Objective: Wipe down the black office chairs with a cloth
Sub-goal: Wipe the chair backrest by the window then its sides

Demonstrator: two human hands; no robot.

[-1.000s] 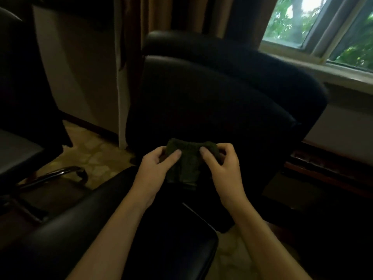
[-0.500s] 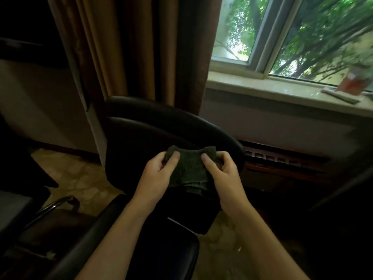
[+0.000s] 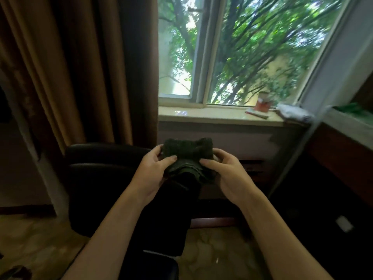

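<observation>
A folded dark green cloth (image 3: pixel 187 153) is held in front of me between both hands. My left hand (image 3: pixel 153 170) pinches its left side with the thumb on top. My right hand (image 3: pixel 226 172) grips its right side the same way. Behind and below the cloth stands a black office chair (image 3: pixel 105 178), its padded back facing me under the curtain. The cloth is held in the air, apart from the chair back. A dark padded edge (image 3: pixel 161 265), perhaps a second chair, shows at the bottom.
A brown curtain (image 3: pixel 80 67) hangs at the left beside a window (image 3: pixel 242 49). On the pale sill (image 3: pixel 212 116) lie a red carton (image 3: pixel 262 102), a flat card and a white crumpled cloth (image 3: pixel 292 114). Dark wooden furniture (image 3: pixel 343 158) stands at the right. Tiled floor (image 3: pixel 212 249) lies below.
The view has tilted up from the chair back to the window. Both hands stayed on the cloth and raised it slightly above the chair's top edge.
</observation>
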